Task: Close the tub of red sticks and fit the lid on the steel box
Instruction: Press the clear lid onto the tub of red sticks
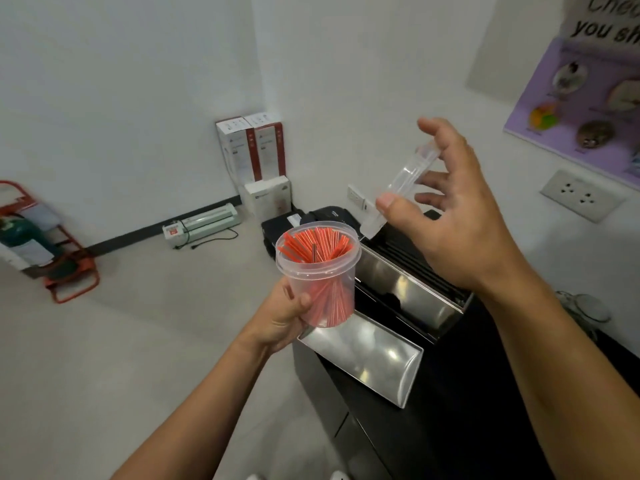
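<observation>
My left hand [282, 317] grips a clear plastic tub [320, 271] full of red sticks, upright and open at the top. Up and to the right of it, my right hand [457, 216] holds the tub's clear round lid [403, 183] edge-on between thumb and fingers, apart from the tub. Behind and below the tub, the steel box [415, 292] stands open on a black counter, dark items inside. Its steel lid [367, 355] lies flat on the counter in front of the box, just under the tub.
A black counter [485, 393] runs along the right wall, with a glass jar [585, 306] near my right forearm and a wall socket [581, 199] above. On the floor stand white boxes [252, 150], a laminator [204, 225] and a red trolley [62, 265].
</observation>
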`<state>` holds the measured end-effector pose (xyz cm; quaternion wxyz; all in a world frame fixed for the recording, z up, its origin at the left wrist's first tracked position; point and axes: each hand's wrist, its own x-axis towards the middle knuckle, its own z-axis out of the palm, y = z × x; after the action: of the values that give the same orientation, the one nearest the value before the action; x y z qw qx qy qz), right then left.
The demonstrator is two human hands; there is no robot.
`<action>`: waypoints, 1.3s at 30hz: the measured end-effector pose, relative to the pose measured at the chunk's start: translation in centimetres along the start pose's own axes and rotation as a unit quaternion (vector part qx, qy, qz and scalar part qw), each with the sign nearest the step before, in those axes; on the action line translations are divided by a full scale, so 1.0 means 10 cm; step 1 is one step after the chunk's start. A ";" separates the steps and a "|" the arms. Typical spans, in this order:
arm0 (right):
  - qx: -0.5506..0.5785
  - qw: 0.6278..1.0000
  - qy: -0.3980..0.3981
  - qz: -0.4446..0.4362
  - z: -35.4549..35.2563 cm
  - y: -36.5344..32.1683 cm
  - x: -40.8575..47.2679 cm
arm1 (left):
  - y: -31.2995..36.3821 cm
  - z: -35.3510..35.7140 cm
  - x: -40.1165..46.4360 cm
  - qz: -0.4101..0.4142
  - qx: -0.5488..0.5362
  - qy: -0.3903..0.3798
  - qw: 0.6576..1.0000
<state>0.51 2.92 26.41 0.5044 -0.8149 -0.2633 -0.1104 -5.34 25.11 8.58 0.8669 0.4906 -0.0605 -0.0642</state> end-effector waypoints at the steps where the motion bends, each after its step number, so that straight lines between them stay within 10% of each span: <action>1: 0.010 1.000 -0.001 -0.008 0.02 -0.03 0.04 | 0.04 -0.01 0.00 0.003 0.024 0.008 1.000; 12: 0.056 0.997 -0.053 -0.017 0.23 -0.04 0.34 | 0.63 -0.08 0.02 0.085 0.288 0.058 0.952; 29: -0.147 0.891 -0.417 -0.101 0.49 0.13 0.84 | 1.05 -0.22 0.15 0.075 0.410 0.038 0.908; 39: -0.051 0.922 -0.333 -0.191 0.63 0.17 0.64 | 1.03 -0.10 0.18 0.073 0.409 0.010 0.910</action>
<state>6.24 9.88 25.05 0.3146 -0.7635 -0.5608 0.0599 -2.90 30.86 16.97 0.5931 0.7970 -0.1085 0.0345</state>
